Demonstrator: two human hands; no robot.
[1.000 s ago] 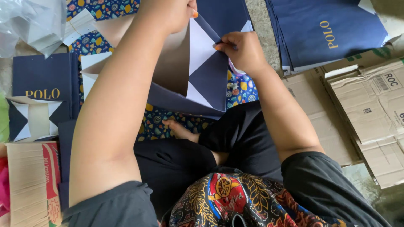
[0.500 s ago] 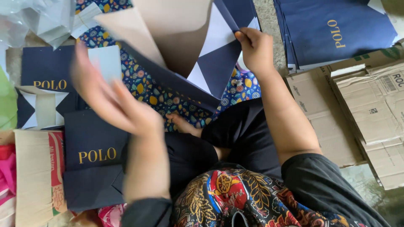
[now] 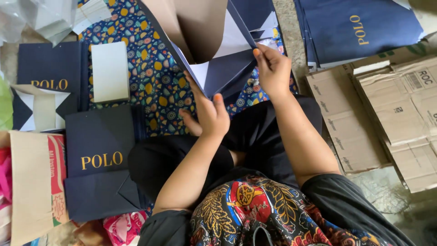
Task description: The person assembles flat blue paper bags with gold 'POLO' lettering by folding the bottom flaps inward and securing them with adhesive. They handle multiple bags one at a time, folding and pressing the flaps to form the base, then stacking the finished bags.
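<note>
Blue cloth with little flowers (image 3: 154,77) covers the floor where the person sits. Both hands hold one dark blue paper bag (image 3: 218,68), which is up in front of the knees, open, with its brown inside showing. The left hand (image 3: 210,114) grips the bag's bottom edge, with the fingers closed on the paper. The right hand (image 3: 272,68) pinches the folded side of the bag between thumb and fingers.

Two flat dark blue bags lie to the left: one near the left knee (image 3: 100,159) and one farther up (image 3: 52,68). One white card (image 3: 110,70) lies on the cloth beside that upper bag. One folded bag bottom with white triangles (image 3: 41,109) lies at the left edge, just below it. A stack of blue bags (image 3: 364,27) sits at the top right; I cannot count them, maybe a few. Flat brown cardboard boxes (image 3: 391,109) lie on the right. One brown cardboard piece with red print (image 3: 34,182) lies at the lower left.
</note>
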